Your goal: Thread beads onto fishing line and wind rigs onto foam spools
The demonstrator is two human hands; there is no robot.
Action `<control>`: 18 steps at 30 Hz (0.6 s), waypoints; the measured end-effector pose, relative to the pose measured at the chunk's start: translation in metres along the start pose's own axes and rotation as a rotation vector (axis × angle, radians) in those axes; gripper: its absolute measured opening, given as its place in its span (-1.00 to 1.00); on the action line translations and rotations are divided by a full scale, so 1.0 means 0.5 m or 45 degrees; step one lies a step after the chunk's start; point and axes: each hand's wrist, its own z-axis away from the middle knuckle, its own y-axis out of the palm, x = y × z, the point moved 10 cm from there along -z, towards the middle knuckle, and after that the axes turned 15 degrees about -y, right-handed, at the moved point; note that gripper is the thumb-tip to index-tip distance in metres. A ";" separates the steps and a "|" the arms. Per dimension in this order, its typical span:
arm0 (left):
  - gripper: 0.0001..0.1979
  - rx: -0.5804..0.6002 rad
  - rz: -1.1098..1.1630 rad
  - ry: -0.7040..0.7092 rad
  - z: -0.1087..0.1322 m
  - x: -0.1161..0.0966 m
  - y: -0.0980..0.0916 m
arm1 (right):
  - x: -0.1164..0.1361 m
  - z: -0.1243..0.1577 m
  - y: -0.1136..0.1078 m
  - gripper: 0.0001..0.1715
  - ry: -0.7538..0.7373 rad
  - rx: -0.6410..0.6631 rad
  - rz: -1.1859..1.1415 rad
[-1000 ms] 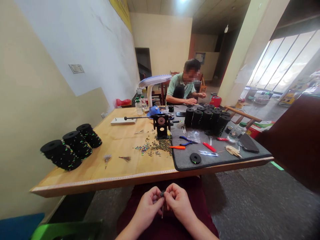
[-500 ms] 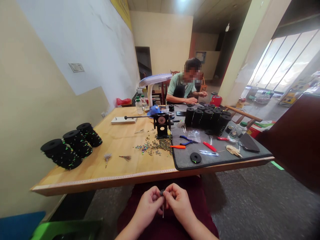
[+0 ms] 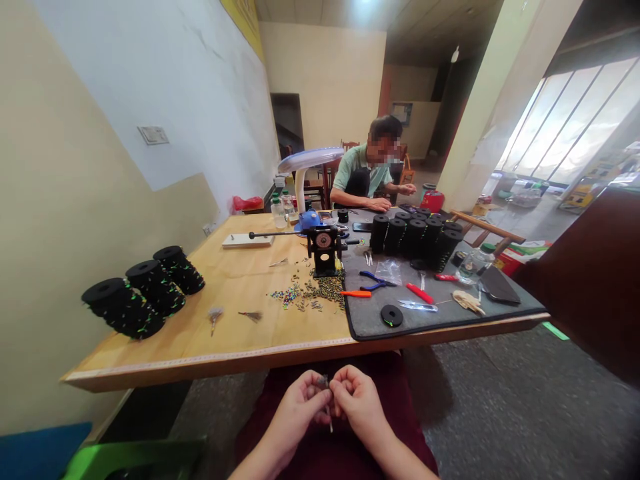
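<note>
From here I see the left hand (image 3: 299, 408) and right hand (image 3: 359, 405) pinching one small dark piece (image 3: 325, 381), its pale stem (image 3: 331, 427) now swung rightward, apparently being adjusted

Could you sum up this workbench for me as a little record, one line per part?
Left hand: pinches a small dark piece, too small to identify
Right hand: fingers closed right beside it; whether they hold it is unclear
Wooden table: three stacks of black spools, black device with a dial, scattered small pieces
Grey mat: blue-handled pliers, flat black spool
Across the table: seated person, light green shirt
</note>
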 end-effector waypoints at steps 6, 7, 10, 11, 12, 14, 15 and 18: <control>-0.79 0.044 0.134 -0.071 -0.006 0.015 -0.004 | -0.004 0.001 0.001 -0.58 0.079 -0.011 -0.068; -0.79 0.027 0.127 -0.052 -0.008 0.013 -0.008 | -0.001 0.002 0.002 -0.59 0.086 0.000 -0.060; -0.80 -0.044 0.111 -0.011 -0.011 0.009 -0.022 | 0.001 0.006 0.000 -0.58 0.117 0.009 -0.040; -0.79 -0.067 0.110 -0.007 -0.011 0.008 -0.027 | 0.001 0.009 0.000 -0.58 0.128 0.012 -0.038; -0.79 -0.085 0.112 -0.005 -0.011 0.008 -0.031 | 0.000 0.011 0.001 -0.58 0.140 0.022 -0.041; -0.78 -0.101 0.123 -0.001 -0.010 0.008 -0.036 | -0.004 0.017 0.007 -0.57 0.169 0.051 -0.060; -0.78 -0.102 0.134 -0.004 -0.010 0.008 -0.038 | -0.006 0.020 0.011 -0.57 0.184 0.068 -0.071; -0.78 -0.082 0.206 -0.043 -0.012 0.015 -0.039 | -0.007 0.026 0.020 -0.57 0.219 0.101 -0.086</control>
